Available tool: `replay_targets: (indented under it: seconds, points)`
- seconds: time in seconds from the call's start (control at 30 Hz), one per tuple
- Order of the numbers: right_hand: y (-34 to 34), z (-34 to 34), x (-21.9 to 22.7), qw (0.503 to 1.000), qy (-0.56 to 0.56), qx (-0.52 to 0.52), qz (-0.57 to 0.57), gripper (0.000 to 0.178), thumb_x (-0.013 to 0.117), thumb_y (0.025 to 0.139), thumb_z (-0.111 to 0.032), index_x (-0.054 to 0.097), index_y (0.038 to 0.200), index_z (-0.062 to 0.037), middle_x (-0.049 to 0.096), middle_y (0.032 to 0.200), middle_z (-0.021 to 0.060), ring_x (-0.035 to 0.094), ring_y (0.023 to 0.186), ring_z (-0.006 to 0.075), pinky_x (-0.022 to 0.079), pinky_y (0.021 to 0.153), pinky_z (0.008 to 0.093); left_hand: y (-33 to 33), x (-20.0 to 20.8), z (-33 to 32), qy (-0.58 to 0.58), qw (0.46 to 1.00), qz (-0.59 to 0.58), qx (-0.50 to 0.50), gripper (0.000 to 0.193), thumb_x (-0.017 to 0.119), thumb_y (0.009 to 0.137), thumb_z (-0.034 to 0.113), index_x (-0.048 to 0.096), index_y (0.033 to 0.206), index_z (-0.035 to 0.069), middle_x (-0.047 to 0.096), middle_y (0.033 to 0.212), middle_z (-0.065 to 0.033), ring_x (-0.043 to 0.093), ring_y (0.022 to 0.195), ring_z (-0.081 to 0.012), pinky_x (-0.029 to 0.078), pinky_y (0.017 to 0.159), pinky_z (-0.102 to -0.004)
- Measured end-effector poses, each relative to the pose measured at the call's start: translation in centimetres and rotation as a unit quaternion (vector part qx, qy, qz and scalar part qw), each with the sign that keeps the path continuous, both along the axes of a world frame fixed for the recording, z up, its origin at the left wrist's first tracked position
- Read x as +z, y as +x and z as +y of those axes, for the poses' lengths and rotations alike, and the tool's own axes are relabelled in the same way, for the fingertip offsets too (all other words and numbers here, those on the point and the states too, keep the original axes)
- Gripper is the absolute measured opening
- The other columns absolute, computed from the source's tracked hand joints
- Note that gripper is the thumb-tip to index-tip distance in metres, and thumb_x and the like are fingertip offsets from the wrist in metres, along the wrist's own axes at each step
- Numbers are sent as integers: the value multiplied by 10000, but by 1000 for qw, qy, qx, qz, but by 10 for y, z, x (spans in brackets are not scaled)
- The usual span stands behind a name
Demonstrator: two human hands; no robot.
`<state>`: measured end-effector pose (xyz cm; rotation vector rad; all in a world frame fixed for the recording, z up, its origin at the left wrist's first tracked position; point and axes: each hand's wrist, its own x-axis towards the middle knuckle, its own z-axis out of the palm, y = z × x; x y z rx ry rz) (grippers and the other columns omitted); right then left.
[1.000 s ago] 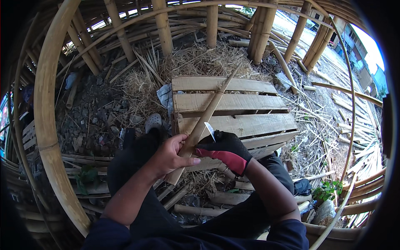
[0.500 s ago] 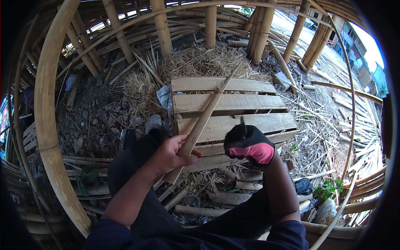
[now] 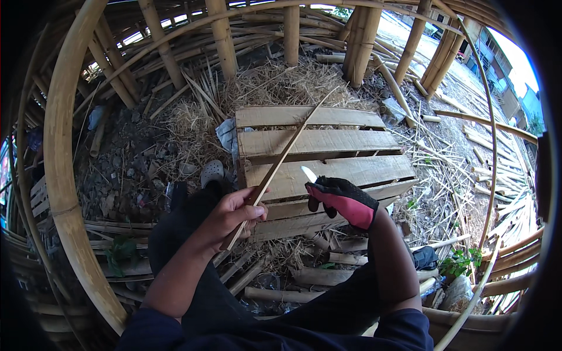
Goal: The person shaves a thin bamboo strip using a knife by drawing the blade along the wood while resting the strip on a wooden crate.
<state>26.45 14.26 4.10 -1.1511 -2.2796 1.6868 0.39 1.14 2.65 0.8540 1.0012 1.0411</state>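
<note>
A long split bamboo strip point(image 3: 280, 159) slants up and away over a slatted wooden pallet point(image 3: 328, 142), its narrow edge turned toward me. My bare left hand point(image 3: 237, 215) is closed around its lower part, thumb on top. My right hand point(image 3: 342, 202), in a black and pink glove, is closed on a knife point(image 3: 308, 174). Only the knife's short bright blade shows, pointing up and left toward the strip but apart from it; its handle is hidden in the glove.
Upright bamboo poles point(image 3: 222, 41) stand beyond the pallet, and a thick bent bamboo point(image 3: 61, 158) rises at my left. Straw and shavings point(image 3: 281, 88) lie behind the pallet. Cut bamboo pieces point(image 3: 284, 295) are on the ground between my legs. A grey clog point(image 3: 212, 171) is on my left foot.
The bamboo strip has turned in my left hand, from its broad face to its thin edge. My right hand has rolled over and moved slightly left, bringing the bright blade into view.
</note>
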Motion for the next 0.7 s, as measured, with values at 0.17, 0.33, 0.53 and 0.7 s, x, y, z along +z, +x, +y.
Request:
replay_targets:
  seconds: [0.17, 0.33, 0.53, 0.7]
  points:
    - [-1, 2, 0, 995, 65, -65, 42, 450, 621, 968, -481, 693, 928, -38, 623, 734, 15, 534, 634, 108, 456, 609, 275, -1, 7, -7, -22, 995, -95, 10, 582, 574, 948, 185, 383, 1449, -43, 515, 848, -5, 364, 469, 22, 289, 395, -118]
    - [4, 9, -3, 986, 41, -159, 19, 273, 701, 943, -351, 738, 1015, -90, 645, 750, -41, 493, 612, 47, 404, 559, 223, -5, 6, -8, -36, 982, -181, -44, 608, 537, 970, 177, 315, 1469, -91, 521, 855, -54, 416, 414, 7, 344, 358, -117]
    - [10, 20, -6, 980, 91, -171, 39, 245, 672, 960, -309, 735, 1007, -78, 583, 705, -49, 487, 630, 45, 403, 557, 236, 1, 3, -8, -90, 957, -244, -127, 580, 473, 1016, 201, 280, 1484, -82, 530, 901, -114, 452, 409, -19, 381, 333, -144]
    - [9, 42, -25, 971, 130, -198, -12, 272, 525, 995, -271, 727, 996, -89, 659, 778, 63, 579, 716, 149, 474, 715, 333, 2, -1, -8, -137, 949, -251, -131, 514, 401, 1060, 245, 318, 1477, -44, 536, 888, -95, 390, 394, -12, 363, 327, -148]
